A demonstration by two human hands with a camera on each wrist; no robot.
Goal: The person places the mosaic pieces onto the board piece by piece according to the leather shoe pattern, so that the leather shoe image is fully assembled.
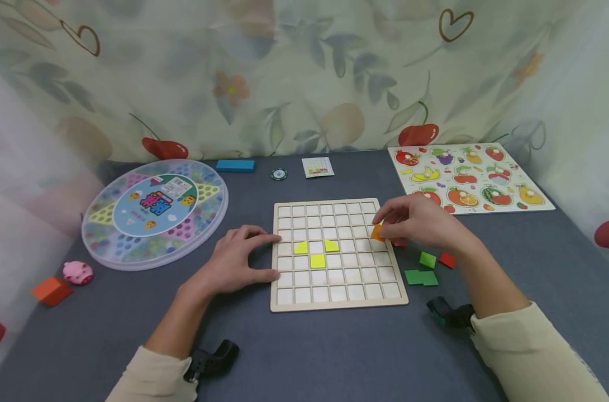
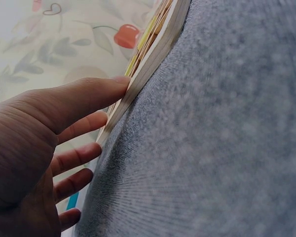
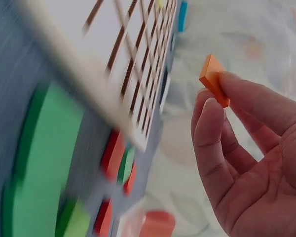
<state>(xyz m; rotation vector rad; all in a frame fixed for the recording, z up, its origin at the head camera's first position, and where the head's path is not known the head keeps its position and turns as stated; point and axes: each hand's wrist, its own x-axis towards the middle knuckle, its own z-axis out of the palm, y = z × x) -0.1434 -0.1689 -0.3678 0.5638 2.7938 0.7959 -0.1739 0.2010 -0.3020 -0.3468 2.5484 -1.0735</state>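
Observation:
A pale wooden grid board [image 1: 339, 306] lies on the grey table, with three yellow tiles in its cells; one is the square yellow tile [image 1: 317, 261]. At the board's left edge rests my left hand [image 1: 239, 261], thumb and fingertips touching the rim and fingers spread. Between thumb and fingers my right hand [image 1: 420, 220] pinches an orange tile [image 3: 214, 79], held over the board's right side. Just right of the board lie green tiles [image 1: 421, 277], a lighter green tile [image 1: 427, 259] and a red tile [image 1: 447, 259]. Another red tile is partly hidden by the right hand.
A round Chinese-checkers box [image 1: 211, 223] stands at the left, near a pink pig figure [image 1: 78, 272] and an orange block [image 1: 52, 291]. Along the back are a blue block [image 1: 235, 166], a poker chip [image 1: 279, 175] and a small printed card [image 1: 317, 167]. A fruit puzzle board [image 1: 477, 209] lies back right.

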